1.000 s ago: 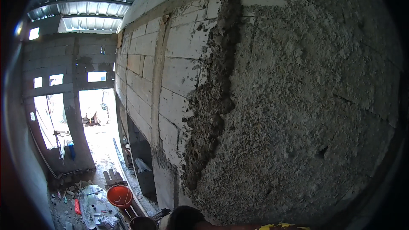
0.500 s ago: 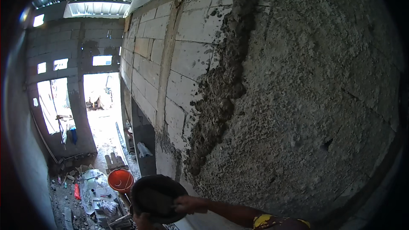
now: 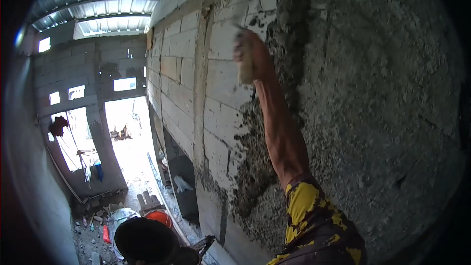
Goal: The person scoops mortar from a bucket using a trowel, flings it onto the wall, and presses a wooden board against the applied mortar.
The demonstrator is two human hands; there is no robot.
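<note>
My right hand (image 3: 254, 53) is raised high in front of the block wall, its fingers closed around the pale wooden handle of a trowel (image 3: 246, 72). The trowel's dark blade is smeared by motion near the top edge. Low in the view is a round black bowl (image 3: 146, 241), its inside too dark to read. My left hand does not show; the bowl's lower part is cut off by the frame. Behind my right forearm runs a thick, wet dark band of mortar (image 3: 293, 24) down the wall. A dark brown lump (image 3: 59, 126) shows against the window opening at the left.
Rough grey render (image 3: 373, 108) covers the wall at right; bare pale blocks (image 3: 223, 76) lie left of the wet band. Below, an orange bucket (image 3: 161, 217) sits partly behind the bowl. Rubble and a red item (image 3: 106, 234) lie on the floor. A bright doorway (image 3: 125, 142) stands beyond.
My right hand has gone from inside the black bowl up to the upper wall with the trowel. The bowl has shifted down and left in view, and my left hand has dropped out of sight.
</note>
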